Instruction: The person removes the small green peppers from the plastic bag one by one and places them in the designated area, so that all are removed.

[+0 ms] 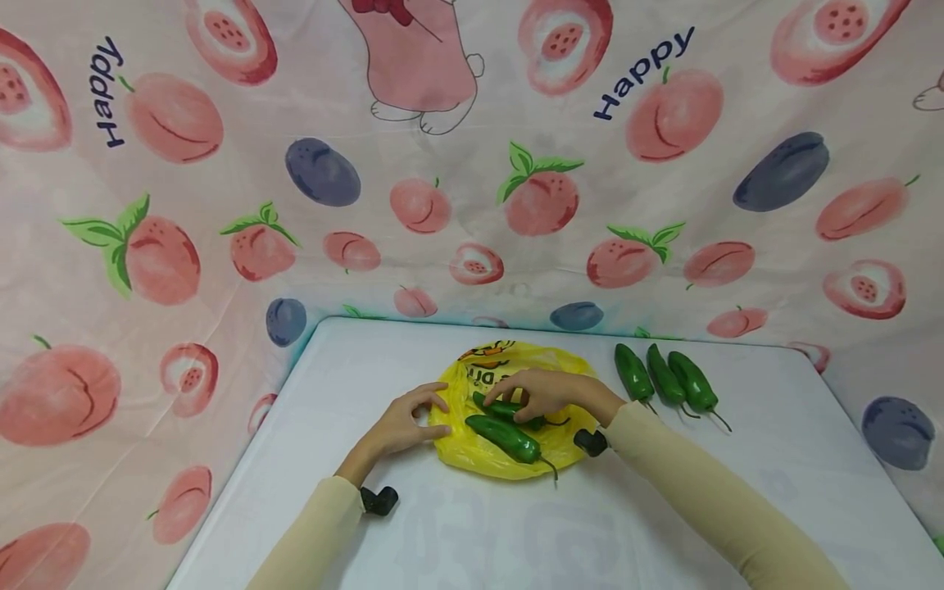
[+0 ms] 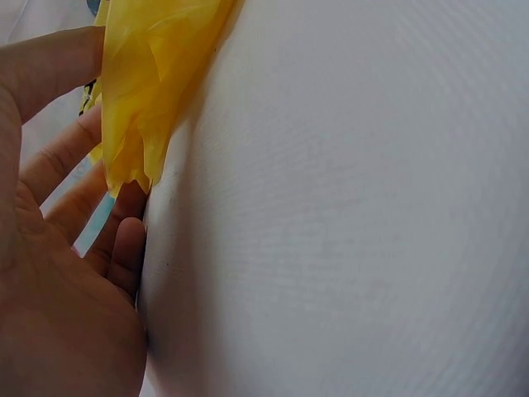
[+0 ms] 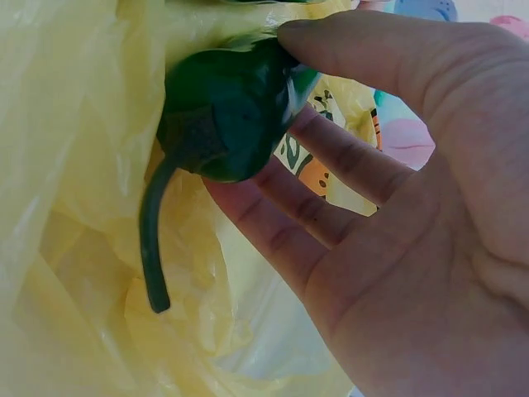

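A crumpled yellow plastic bag [image 1: 472, 460] with dark printing lies on the white table. My right hand [image 1: 542, 392] holds a green pepper [image 1: 503, 410] over the bag; in the right wrist view, thumb and fingers close around this pepper [image 3: 231, 107], its stem hanging down. Just nearer to me, a second green pepper [image 1: 505, 438] rests on the bag. At the bag's left edge is my left hand [image 1: 404, 422], its fingers spread and touching the plastic. The left wrist view has the bag's edge [image 2: 157, 91] covering some fingertips.
Three more green peppers lie side by side at the back right: a left one [image 1: 633, 373], a middle one [image 1: 666, 378] and a right one [image 1: 693, 383]. Behind the white table [image 1: 472, 533] hangs a fruit-print cloth [image 1: 442, 287].
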Action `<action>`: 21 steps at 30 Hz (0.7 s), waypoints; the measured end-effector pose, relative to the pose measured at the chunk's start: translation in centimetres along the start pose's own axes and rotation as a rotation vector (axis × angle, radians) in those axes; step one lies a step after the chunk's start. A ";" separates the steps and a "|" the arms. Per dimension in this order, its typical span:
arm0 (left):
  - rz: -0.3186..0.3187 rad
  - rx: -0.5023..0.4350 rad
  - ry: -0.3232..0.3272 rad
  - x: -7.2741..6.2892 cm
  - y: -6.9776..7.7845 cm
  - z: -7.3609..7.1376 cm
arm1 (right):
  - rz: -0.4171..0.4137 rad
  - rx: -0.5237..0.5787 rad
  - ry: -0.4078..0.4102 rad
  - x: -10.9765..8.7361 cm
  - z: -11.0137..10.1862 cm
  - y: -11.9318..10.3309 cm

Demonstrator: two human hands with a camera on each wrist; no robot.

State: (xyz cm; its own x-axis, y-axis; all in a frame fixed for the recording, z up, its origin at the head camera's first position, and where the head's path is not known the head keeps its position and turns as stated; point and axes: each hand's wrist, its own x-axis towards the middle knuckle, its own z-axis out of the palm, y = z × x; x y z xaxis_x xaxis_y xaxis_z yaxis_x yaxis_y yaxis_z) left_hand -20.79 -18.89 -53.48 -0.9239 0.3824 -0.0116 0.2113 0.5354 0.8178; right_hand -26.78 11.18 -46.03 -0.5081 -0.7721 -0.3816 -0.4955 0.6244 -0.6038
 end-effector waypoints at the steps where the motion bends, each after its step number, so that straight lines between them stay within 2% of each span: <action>1: 0.000 0.001 0.001 0.0 0.0 0.0 | -0.001 0.000 0.000 0.0 0.0 0.0; 14: -0.003 0.009 0.010 0.1 -0.2 0.0 | 0.003 0.006 -0.002 0.1 0.1 0.4; 21: 0.000 0.005 0.013 0.1 -0.2 0.0 | -0.031 0.036 0.016 0.2 0.0 0.8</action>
State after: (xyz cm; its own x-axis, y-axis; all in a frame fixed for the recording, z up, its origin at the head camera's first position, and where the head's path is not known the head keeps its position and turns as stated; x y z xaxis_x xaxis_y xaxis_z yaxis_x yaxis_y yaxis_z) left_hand -20.88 -18.95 -53.62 -0.9281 0.3724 -0.0045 0.2125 0.5396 0.8147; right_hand -27.25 11.54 -46.54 -0.5040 -0.7891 -0.3511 -0.4855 0.5951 -0.6404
